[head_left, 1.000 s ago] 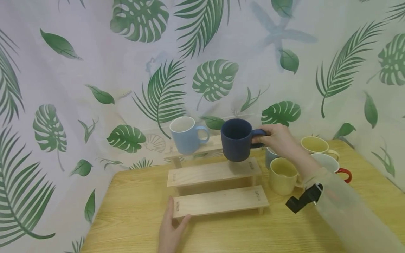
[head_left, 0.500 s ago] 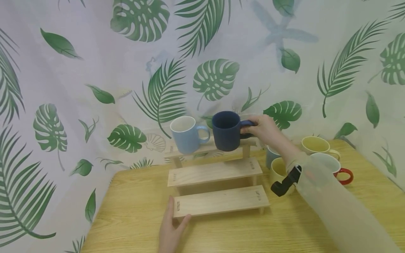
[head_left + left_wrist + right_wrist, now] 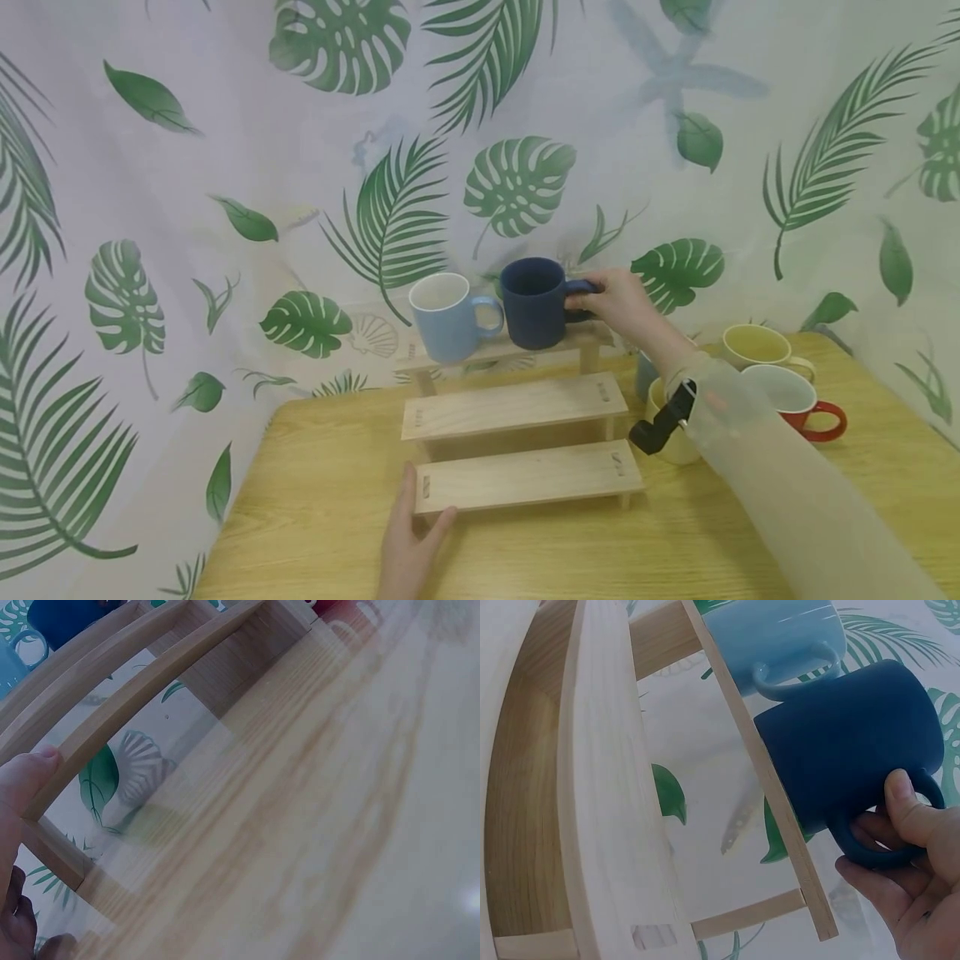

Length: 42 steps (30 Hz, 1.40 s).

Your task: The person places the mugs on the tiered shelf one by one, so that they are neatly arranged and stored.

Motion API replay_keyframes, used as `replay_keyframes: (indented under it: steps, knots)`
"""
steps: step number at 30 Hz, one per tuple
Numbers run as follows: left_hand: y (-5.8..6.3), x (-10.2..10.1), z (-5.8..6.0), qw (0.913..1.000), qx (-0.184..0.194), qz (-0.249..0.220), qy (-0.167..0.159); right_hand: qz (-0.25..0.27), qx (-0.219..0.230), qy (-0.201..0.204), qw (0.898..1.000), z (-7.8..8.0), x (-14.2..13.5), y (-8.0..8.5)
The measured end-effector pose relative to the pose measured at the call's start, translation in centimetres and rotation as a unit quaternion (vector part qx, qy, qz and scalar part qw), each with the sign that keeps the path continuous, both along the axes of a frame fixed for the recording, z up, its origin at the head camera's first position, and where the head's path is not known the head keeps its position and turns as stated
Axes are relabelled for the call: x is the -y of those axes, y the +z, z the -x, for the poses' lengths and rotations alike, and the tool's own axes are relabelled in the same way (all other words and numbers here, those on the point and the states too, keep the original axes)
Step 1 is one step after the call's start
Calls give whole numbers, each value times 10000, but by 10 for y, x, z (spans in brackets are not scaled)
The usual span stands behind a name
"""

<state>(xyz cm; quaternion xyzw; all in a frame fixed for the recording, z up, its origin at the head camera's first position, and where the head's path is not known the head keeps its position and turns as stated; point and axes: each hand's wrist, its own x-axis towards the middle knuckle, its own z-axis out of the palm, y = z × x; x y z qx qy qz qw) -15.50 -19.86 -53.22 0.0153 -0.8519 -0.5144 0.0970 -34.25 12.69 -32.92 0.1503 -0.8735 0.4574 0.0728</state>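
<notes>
My right hand grips the handle of a dark blue mug. Upright, the mug sits at the top tier of a three-step wooden rack, just right of a light blue mug on that same tier. In the right wrist view, my thumb and fingers wrap the handle, and the dark mug's base meets the top board's edge. My left hand holds the left front corner of the lowest step, its thumb on the front edge. Its fingers are partly hidden by the rack's end.
Right of the rack several mugs stand on the wooden table: a yellow mug, a white mug with a red handle, and others partly behind my right forearm. A leaf-print curtain hangs close behind the rack.
My right hand has carried the dark blue mug left and back, from above the middle step to the top tier beside the light blue mug. My left hand stays at the rack's corner.
</notes>
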Motion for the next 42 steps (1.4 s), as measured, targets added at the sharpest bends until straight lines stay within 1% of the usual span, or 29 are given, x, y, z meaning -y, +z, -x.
replay_keyframes:
  steps: [4,9,17,24,33,42]
  knots:
    - [-1,0,0,10000,32,36,-7,-36,-15,-27,10000,2,1,-1]
    - [-1,0,0,9999,-53,123,-33,-122,-27,-47,9999,4,1,0]
    - [0,0,1,9999,-89,111,-52,-55,31,73,10000,5,-1,0]
    - [0,0,0,9999,-74,141,-34,-121,103,143,9998,7,-4,-2]
    - [-2,0,1,9997,-192,169,-12,-233,-37,138,9996,8,-2,-1]
    - [-2,0,1,9998,-97,154,-3,-417,-260,52,9988,6,-2,-1]
